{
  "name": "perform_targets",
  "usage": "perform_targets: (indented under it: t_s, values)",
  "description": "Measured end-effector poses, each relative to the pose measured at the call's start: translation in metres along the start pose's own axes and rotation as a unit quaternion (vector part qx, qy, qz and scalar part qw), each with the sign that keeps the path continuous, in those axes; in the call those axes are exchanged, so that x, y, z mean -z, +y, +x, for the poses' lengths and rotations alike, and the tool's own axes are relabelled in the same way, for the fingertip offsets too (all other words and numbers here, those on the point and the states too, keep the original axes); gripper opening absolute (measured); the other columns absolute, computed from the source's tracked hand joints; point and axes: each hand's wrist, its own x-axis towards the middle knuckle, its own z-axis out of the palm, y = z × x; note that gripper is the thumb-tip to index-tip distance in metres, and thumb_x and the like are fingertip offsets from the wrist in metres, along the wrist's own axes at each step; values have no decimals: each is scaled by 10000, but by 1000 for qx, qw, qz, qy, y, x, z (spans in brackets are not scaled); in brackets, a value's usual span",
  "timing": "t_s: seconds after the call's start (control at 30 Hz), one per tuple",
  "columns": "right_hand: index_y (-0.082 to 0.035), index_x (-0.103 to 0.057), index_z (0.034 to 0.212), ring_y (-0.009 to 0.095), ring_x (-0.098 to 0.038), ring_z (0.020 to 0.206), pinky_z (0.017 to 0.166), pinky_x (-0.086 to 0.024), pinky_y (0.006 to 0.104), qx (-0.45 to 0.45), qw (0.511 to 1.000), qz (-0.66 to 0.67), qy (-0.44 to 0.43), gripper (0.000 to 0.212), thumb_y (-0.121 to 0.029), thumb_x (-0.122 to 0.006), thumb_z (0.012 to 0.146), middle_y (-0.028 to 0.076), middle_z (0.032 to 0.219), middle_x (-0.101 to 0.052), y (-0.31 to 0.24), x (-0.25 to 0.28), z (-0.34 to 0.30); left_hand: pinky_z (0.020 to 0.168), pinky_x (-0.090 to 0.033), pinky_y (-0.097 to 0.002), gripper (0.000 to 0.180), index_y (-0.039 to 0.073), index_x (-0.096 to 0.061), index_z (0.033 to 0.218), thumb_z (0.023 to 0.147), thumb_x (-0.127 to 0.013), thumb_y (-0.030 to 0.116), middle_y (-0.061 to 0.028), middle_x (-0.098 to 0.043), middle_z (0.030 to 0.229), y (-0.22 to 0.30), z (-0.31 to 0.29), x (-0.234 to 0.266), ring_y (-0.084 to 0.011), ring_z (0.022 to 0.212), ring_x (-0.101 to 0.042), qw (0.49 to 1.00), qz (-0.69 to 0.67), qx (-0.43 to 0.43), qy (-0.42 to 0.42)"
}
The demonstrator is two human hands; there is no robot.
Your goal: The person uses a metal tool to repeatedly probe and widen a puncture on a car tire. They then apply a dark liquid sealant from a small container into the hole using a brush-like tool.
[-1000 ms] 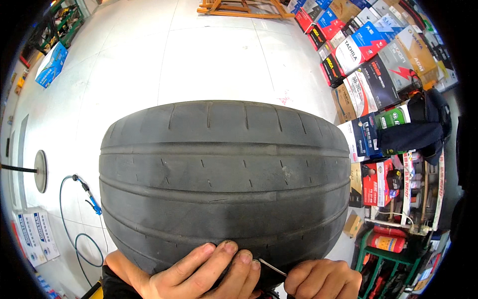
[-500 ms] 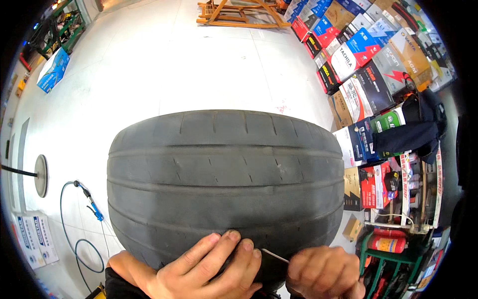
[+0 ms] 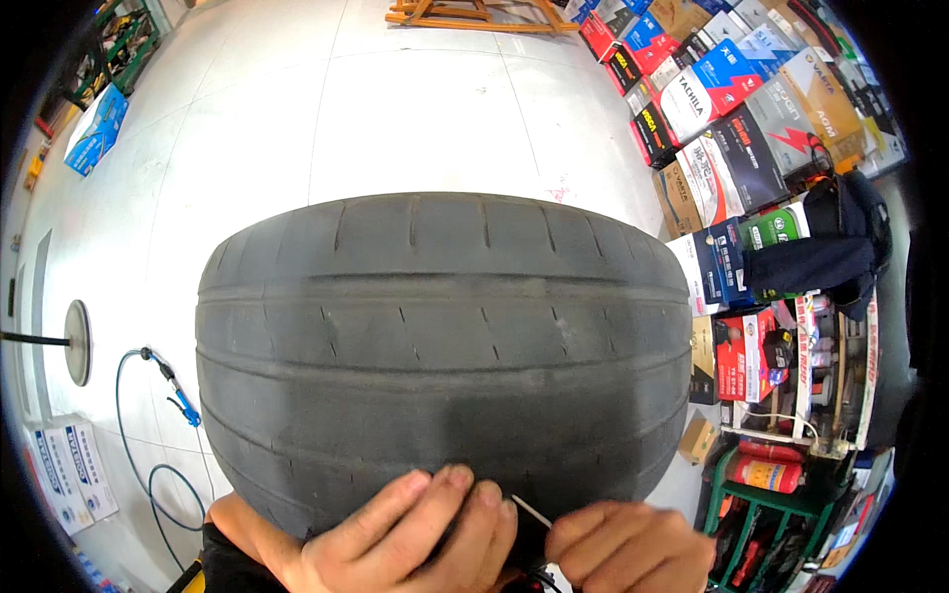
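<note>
A worn black tire (image 3: 445,336) stands upright before me, its grooved tread filling the middle. My left hand (image 3: 410,534) lies against the lower tread, fingers stretched out and slightly bent, fingertips on the rubber; it is open, though the space beneath the palm is hidden. Just to its right, my right hand (image 3: 633,547) is closed around a thin metal rod-like tool (image 3: 533,512). The tool's exposed end points up and left, close beside the left index fingertip. Its other end is hidden in my fist, and I cannot tell whether its tip enters the rubber.
Stacked battery boxes (image 3: 727,173) line the right side, with dark clothing (image 3: 816,262) draped over some. Below them stand a red fire extinguisher (image 3: 766,472) and a green rack (image 3: 771,519). At left, a blue air gun (image 3: 184,407) with its hose lies on the white floor (image 3: 425,109).
The view has shifted slightly, so the tire appears larger and a little higher. My right hand and the tool sit a bit further left; my left hand stays on the tread.
</note>
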Motion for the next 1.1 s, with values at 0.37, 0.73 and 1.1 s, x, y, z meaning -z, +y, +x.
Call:
perform_targets:
  t_s: [0.37,0.73,1.1]
  values:
    - [-113,-362,457,133,-256,305,406,-248,294,54,994,92,33,415,-235,-456,842,-6,387,-326,2,11,-12,779,-527,-380,391,-20,-648,899,645,-670,277,-149,-597,982,2,-2,-2,-313,979,-560,1000,-2,-25,18]
    - [-119,-330,434,139,-264,318,403,-250,302,35,997,70,1,432,-197,-421,848,-1,395,-322,3,8,-4,781,-525,-384,392,-19,-649,909,657,-660,280,-149,-612,970,0,-2,-1,-322,974,-564,1000,-7,-16,2]
    - [-110,-355,504,178,-343,360,433,-284,325,10,999,45,12,404,-245,-427,878,27,455,-377,0,6,-3,809,-510,-397,369,-32,-631,928,670,-661,231,-161,-590,1005,3,-2,1,-323,989,-561,999,-1,1,36]
